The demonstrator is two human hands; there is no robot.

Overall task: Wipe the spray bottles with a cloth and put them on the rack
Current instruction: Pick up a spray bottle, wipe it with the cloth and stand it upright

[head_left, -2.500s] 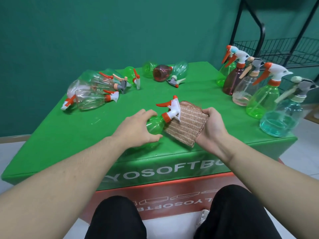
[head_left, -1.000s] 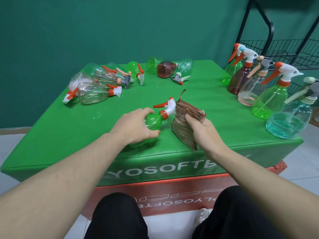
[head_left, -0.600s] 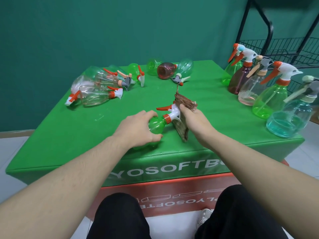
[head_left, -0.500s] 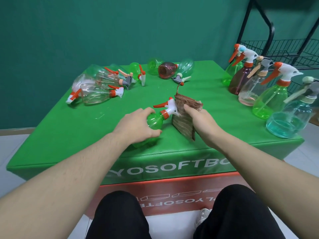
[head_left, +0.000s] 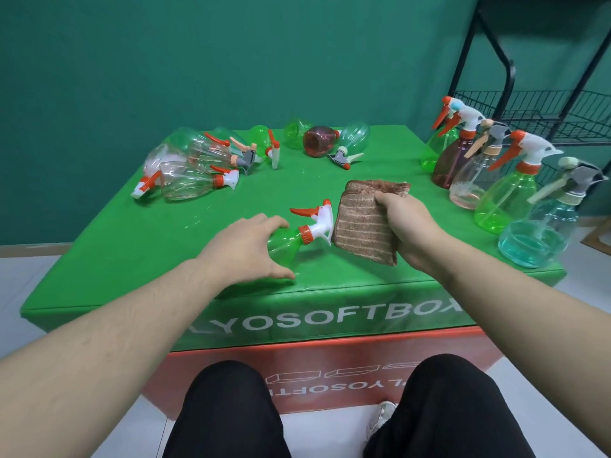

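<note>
A single head-worn camera looks forward and down, close over the green table (head_left: 132, 246).

The green padded bench (head_left: 132, 246) carries toppled spray bottles (head_left: 198, 166) at its back-left and upright spray bottles (head_left: 506, 196) along its right edge.

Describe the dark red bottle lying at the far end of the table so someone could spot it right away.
Start at the green table and look to its far edge, near the middle. Three bottles lie there on their sides in a short row, and the dark red bottle is the middle one. The bottles on either side of it are clear green; it alone among the lying bottles is dark red.
</note>
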